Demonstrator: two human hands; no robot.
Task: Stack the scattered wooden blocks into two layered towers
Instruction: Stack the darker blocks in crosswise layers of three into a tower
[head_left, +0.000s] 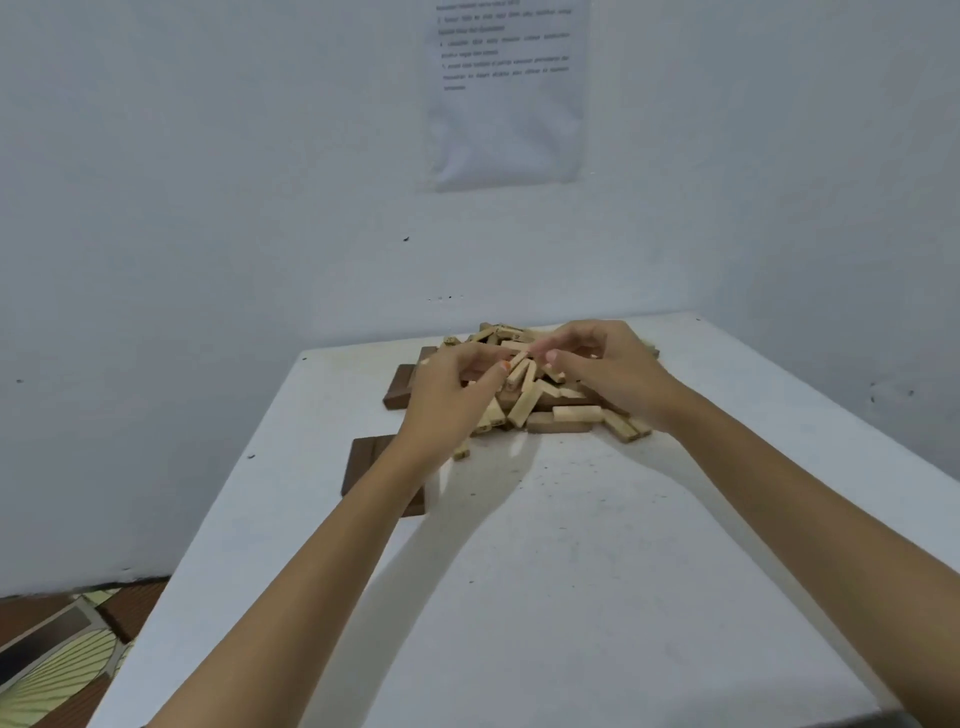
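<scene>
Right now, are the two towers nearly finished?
Not yet. Nothing is stacked: the wooden blocks lie in a jumbled pile on the table. In hand: the left hand pinches a tilted light block, and the right hand reaches in beside it, its grip too blurred to judge. Left: both towers, every layer.

left hand (447, 400) and right hand (610, 369) are over a pile of light wooden blocks (571, 414) on a white table (545, 571). the fingers of both are curled, tips close together. a tilted block (519, 370) lies between the fingertips; the grip is blurred and cannot be told. dark board (399, 387) lies just left of the left fingers. second dark board (363, 462) lies nearer than the fingers, partly under the left forearm.
</scene>
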